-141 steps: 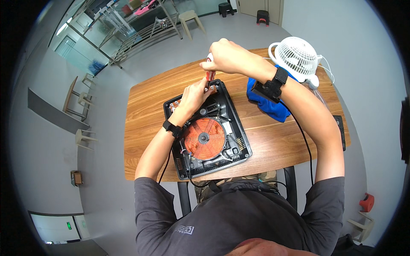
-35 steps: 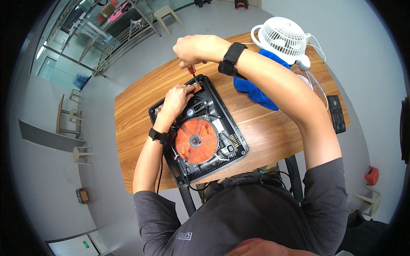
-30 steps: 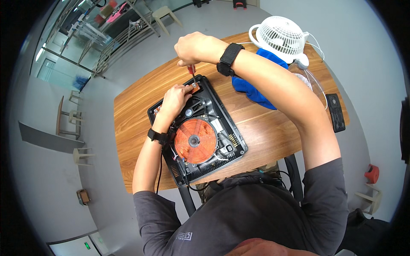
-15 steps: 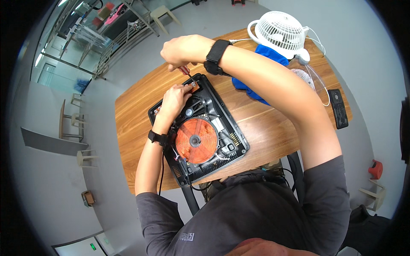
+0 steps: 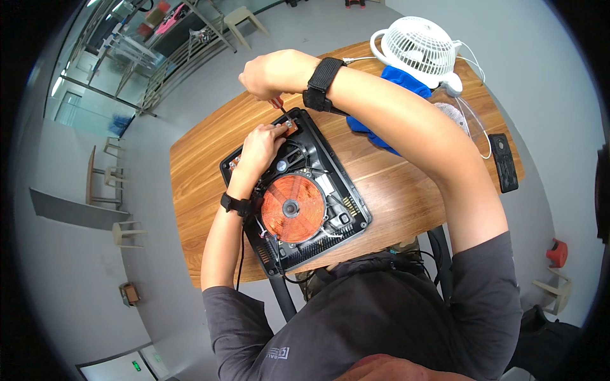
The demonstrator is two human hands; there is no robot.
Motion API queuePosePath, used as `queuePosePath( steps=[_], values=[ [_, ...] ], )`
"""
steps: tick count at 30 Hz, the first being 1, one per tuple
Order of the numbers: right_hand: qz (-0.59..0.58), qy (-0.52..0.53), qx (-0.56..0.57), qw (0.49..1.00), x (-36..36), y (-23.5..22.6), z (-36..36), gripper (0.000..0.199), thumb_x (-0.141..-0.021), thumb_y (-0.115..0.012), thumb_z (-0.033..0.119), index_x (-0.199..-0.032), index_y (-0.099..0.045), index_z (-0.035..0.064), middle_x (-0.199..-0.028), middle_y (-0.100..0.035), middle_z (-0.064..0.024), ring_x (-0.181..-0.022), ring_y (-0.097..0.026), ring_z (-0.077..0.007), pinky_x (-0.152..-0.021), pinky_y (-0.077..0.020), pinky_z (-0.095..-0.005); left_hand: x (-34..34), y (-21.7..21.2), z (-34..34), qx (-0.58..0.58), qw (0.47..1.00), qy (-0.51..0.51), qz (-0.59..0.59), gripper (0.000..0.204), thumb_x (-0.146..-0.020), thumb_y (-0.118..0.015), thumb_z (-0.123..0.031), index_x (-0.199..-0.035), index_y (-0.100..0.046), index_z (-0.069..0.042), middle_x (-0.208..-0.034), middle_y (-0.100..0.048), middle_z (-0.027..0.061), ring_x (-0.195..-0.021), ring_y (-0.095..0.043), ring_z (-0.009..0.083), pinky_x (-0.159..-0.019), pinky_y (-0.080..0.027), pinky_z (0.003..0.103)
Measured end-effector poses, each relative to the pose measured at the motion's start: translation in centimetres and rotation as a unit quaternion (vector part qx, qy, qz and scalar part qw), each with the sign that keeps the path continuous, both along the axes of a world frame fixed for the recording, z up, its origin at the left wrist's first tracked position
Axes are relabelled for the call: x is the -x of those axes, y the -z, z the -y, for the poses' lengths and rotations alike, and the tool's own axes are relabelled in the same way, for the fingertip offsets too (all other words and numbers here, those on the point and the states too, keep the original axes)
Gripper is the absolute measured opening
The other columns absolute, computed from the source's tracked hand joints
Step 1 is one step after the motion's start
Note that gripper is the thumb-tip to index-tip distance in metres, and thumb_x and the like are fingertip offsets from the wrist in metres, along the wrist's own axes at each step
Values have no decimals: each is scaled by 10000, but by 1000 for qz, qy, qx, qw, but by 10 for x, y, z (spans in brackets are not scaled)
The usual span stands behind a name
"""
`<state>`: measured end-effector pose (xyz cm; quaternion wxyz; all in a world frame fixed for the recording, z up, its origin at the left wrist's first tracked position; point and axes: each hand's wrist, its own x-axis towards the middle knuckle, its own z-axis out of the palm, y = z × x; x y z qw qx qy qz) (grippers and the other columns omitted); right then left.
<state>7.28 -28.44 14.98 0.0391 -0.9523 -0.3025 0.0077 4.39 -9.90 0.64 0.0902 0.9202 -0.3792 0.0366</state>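
On the table lies an opened induction cooker (image 5: pixel 321 168), its black shell showing a round copper coil (image 5: pixel 279 206) and wiring. At its far corner sits a small orange circuit board (image 5: pixel 293 129). My right hand (image 5: pixel 270 73) is closed around a screwdriver (image 5: pixel 277 103) with a red handle; its shaft slants down to the board, where the tip meets what looks like a screw. My left hand (image 5: pixel 260 149) reaches over the cooker's left side, fingertips against the board's near edge, thumb apart from the index finger. Part of another orange board (image 5: pixel 234 163) shows beside my left wrist.
A white fan (image 5: pixel 416 47) stands at the table's far right, with a blue cloth (image 5: pixel 406 82) and a white cable near it. Along the right edge lies a dark flat device (image 5: pixel 504 162). A black cord (image 5: pixel 241 260) runs off the near edge of the wooden table (image 5: pixel 400 197).
My right hand has shifted up very slightly, and a little more of the red screwdriver handle shows. My left hand stays where it was on the board.
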Motion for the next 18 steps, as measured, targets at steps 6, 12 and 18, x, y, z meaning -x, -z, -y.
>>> queuePosePath(
  steps=[6,12,18],
  values=[
    [1,44,68,997,-13,0,-4,250,-955,-650,242,-1069,-783,63,-985,-789,-101,-937,-756,-268,-807,-592,-411,-2,4,0,13,1000,5,10,324,-854,-745,-96,-1175,-743,-55,-1091,-742,149,-1027,-673,361,-915,-547,446],
    [92,79,-18,992,5,13,-3,380,-926,-667,208,-1250,-620,16,-1071,-729,-168,-881,-753,-344,-761,-598,-465,-6,4,0,1,1000,18,12,324,-859,-738,-126,-1177,-744,-66,-1048,-741,135,-981,-671,337,-894,-558,441],
    [-85,-4,19,996,0,-8,-5,300,-945,-598,79,-1235,-624,6,-1040,-745,-170,-850,-757,-322,-739,-602,-461,-5,7,-3,12,999,19,26,326,-860,-737,-129,-1180,-743,-69,-1046,-741,134,-993,-673,333,-905,-558,436]
  ],
)
